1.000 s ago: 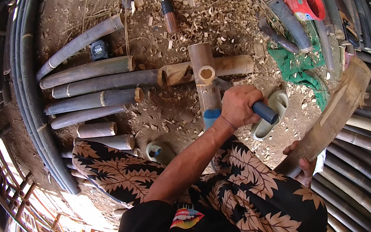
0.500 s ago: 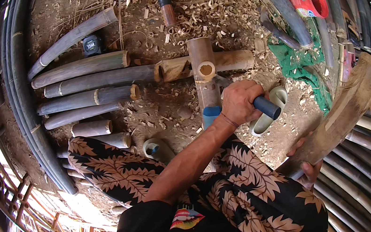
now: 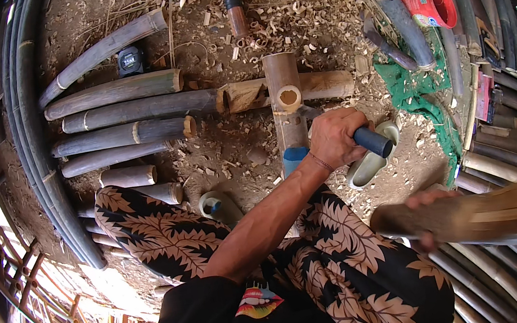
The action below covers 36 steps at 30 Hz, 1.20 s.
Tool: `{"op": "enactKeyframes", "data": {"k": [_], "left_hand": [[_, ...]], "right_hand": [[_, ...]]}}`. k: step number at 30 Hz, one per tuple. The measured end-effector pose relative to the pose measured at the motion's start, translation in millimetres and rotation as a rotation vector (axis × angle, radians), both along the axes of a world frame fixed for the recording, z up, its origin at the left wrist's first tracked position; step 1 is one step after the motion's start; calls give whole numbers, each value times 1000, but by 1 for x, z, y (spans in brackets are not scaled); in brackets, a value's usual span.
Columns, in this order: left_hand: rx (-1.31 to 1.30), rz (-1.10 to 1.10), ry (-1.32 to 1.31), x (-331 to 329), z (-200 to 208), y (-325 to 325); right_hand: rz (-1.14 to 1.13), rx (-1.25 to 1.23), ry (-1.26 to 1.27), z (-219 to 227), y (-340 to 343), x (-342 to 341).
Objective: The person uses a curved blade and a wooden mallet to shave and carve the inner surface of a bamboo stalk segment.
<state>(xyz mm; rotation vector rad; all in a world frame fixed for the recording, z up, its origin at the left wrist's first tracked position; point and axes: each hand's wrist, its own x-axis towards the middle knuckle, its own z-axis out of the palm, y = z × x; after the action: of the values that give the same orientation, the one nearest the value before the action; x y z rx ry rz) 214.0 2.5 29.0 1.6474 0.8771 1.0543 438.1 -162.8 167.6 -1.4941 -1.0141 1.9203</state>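
Observation:
My left hand is closed around a chisel with a dark round handle. The chisel's metal blade slants to the near right edge of a round hole in a bamboo tube. That tube points away from me and crosses a notched bamboo piece; blue material covers it nearer me. Off to the right, my right hand grips a thick bamboo club, frayed at its outer end and blurred by motion. The club is apart from the chisel handle.
Several cut bamboo lengths lie at left, near a tape measure. A wooden-handled blade rests among shavings ahead. A red container and green netting sit at far right. Bamboo poles line the lower right.
The club's frayed end has swung down toward me, bringing the club nearly level, and my right hand has moved up. The chisel stays at the hole, its handle shifted very slightly.

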Motion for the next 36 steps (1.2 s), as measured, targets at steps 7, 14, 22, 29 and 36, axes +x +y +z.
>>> {"op": "enactKeyframes", "data": {"k": [7,14,22,29,36], "left_hand": [[57,-82,109,3,-5,-4],[174,-69,120,4,-13,-16],[149,-120,147,1,-13,-16],[147,-149,163,2,-15,-12],[198,-114,159,3,-14,-11]], "right_hand": [[-618,439,-245,-43,-26,-59],[-560,-96,-467,-19,-22,-81],[-576,278,-532,-46,-40,-95],[-392,-599,-587,-28,-11,-77],[-594,210,-334,-59,-42,-80]]}}
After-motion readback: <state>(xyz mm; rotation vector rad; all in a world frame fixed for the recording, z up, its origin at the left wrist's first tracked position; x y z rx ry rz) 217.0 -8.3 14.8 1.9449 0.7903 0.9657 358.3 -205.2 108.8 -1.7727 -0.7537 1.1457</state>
